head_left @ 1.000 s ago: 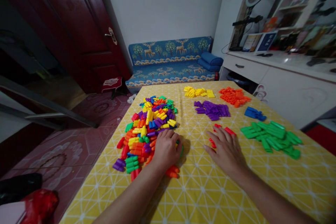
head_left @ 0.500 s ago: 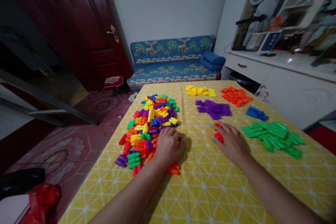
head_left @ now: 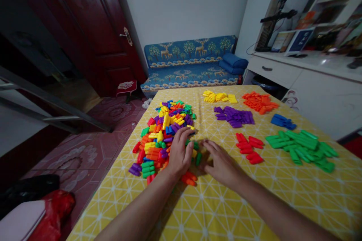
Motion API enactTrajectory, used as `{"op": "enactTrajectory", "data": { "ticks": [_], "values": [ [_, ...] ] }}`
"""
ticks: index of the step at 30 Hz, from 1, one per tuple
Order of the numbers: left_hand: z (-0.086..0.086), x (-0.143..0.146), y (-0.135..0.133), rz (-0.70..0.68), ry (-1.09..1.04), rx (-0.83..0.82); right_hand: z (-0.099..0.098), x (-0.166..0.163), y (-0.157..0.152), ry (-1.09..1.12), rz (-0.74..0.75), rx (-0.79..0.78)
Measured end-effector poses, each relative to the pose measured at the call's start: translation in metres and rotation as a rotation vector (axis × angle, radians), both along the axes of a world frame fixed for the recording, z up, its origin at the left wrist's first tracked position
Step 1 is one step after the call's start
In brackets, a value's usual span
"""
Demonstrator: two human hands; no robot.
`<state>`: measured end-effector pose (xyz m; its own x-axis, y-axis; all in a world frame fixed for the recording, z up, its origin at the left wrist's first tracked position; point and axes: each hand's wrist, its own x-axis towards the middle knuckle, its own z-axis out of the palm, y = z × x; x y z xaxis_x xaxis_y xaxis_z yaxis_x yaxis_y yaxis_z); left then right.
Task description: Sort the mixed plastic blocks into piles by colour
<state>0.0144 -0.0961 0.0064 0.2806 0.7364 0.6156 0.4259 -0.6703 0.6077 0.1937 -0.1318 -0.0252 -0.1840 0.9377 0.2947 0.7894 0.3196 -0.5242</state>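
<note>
A big mixed pile of coloured plastic blocks (head_left: 162, 135) lies on the left of the table with the yellow patterned cloth (head_left: 226, 203). My left hand (head_left: 180, 153) rests on the pile's right edge, fingers spread flat over the blocks. My right hand (head_left: 221, 162) lies just to its right, fingers stretched towards a few green blocks (head_left: 197, 155) at the pile's edge. Neither hand visibly grips a block. A small group of red blocks (head_left: 250, 147) lies to the right of my right hand, apart from it.
Sorted piles lie further out: yellow (head_left: 217, 98), orange (head_left: 258, 102), purple (head_left: 234, 116), blue (head_left: 283, 121), green (head_left: 302, 145). Behind the table stand a blue sofa (head_left: 189, 64), a dark red door (head_left: 93, 34) and a white cabinet (head_left: 311, 86). A red bag (head_left: 51, 214) lies on the floor at left.
My right hand has left the red blocks and moved left to the edge of the mixed pile. My left hand has stayed on the pile.
</note>
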Motion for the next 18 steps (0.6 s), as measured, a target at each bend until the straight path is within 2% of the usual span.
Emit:
{"op": "enactTrajectory", "data": {
  "ticks": [3,8,10,12,16,18],
  "values": [
    [0.003,-0.002,-0.001,-0.035,-0.177,-0.057,-0.009,-0.027,0.014,0.140,0.041,0.013],
    [0.019,-0.008,0.012,-0.088,-0.480,-0.402,-0.016,-0.043,0.028,0.366,0.053,0.109],
    [0.028,-0.017,0.024,-0.108,-0.486,-0.495,-0.012,-0.043,0.027,0.364,0.033,0.082],
    [0.035,-0.031,0.037,-0.079,-0.333,-0.499,-0.006,-0.042,0.024,0.343,0.016,0.047],
    [0.036,-0.059,0.058,0.180,0.200,-0.233,0.009,-0.040,0.019,0.345,0.029,0.024],
    [0.033,-0.067,0.063,0.229,0.410,-0.149,0.013,-0.039,0.018,0.372,0.038,0.027]
  ]
}}
